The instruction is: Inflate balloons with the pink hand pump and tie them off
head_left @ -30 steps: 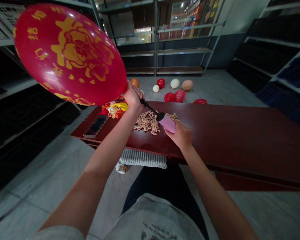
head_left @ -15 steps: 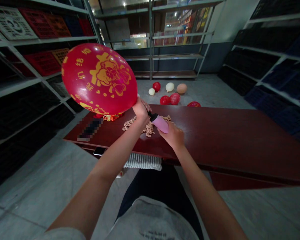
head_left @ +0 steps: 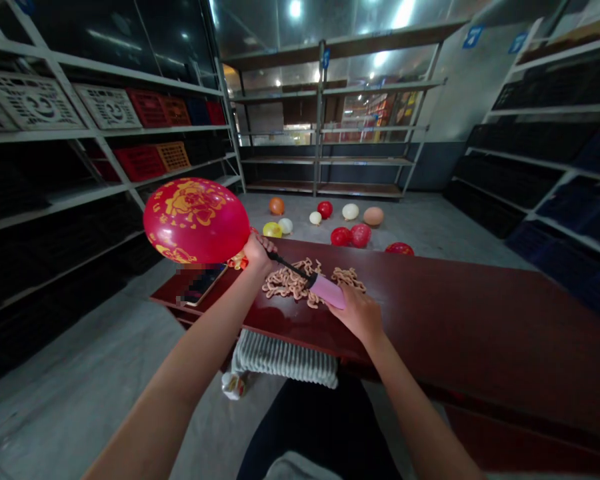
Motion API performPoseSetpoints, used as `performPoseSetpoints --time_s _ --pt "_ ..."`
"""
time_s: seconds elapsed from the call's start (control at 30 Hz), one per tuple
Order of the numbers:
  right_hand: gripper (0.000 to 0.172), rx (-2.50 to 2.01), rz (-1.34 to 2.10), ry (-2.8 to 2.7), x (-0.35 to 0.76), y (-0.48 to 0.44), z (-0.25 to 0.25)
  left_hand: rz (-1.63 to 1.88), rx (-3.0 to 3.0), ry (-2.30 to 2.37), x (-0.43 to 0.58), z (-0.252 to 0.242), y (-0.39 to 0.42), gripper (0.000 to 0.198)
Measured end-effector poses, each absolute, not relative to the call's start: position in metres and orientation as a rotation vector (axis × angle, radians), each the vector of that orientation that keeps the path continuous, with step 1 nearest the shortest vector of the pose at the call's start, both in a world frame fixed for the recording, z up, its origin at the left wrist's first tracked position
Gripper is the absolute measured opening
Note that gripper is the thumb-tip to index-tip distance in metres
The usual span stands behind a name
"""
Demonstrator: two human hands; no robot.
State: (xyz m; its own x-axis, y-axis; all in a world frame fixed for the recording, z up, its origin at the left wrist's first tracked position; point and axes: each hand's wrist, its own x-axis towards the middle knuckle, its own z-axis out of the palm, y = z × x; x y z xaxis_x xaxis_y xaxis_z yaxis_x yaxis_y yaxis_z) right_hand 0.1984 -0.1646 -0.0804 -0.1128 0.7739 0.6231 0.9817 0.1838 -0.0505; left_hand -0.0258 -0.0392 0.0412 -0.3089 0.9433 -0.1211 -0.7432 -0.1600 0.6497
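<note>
My left hand [head_left: 259, 253] is closed around the neck of a large inflated red balloon [head_left: 197, 223] with yellow printed figures, at the pump's front end. The balloon stretches out to the left of that hand, above the table. My right hand [head_left: 361, 313] grips the pink barrel of a balloon pump [head_left: 329, 292]. Between the hands the pump's black rod shows, drawn out. Below the pump, a pile of limp beige balloons [head_left: 286, 285] lies on the dark red table [head_left: 445, 313]. Fingers hide the joint of balloon and pump.
A phone [head_left: 206, 285] and some red-and-yellow limp pieces [head_left: 239, 261] lie on the table's left end. Several inflated balloons, among them an orange one [head_left: 277, 206], rest on the floor beyond. A grey ribbed cloth [head_left: 285, 357] hangs at the front edge. Shelves [head_left: 320, 160] stand around.
My hands have moved apart, and the pump's black rod is drawn out between them. The balloon has swung lower and turned. My view has tilted up, showing more shelves and floor balloons.
</note>
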Motion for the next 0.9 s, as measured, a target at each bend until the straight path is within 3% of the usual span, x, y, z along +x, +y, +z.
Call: performPoseSetpoints --time_s 0.37,0.6,0.9 --pt "0.032 -1.483 -0.658 -1.796 0.206 -0.159 -0.088 1.803 0.41 0.695 -0.03 0.066 -0.033 0.044" --pt "0.031 -1.57 -0.644 -1.731 0.209 -0.159 -0.09 1.718 0.441 0.676 0.038 0.045 -0.041 0.043" --pt "0.042 -1.572 -0.676 -1.703 0.21 -0.161 -0.088 1.655 0.443 0.652 0.09 0.021 -0.063 0.049"
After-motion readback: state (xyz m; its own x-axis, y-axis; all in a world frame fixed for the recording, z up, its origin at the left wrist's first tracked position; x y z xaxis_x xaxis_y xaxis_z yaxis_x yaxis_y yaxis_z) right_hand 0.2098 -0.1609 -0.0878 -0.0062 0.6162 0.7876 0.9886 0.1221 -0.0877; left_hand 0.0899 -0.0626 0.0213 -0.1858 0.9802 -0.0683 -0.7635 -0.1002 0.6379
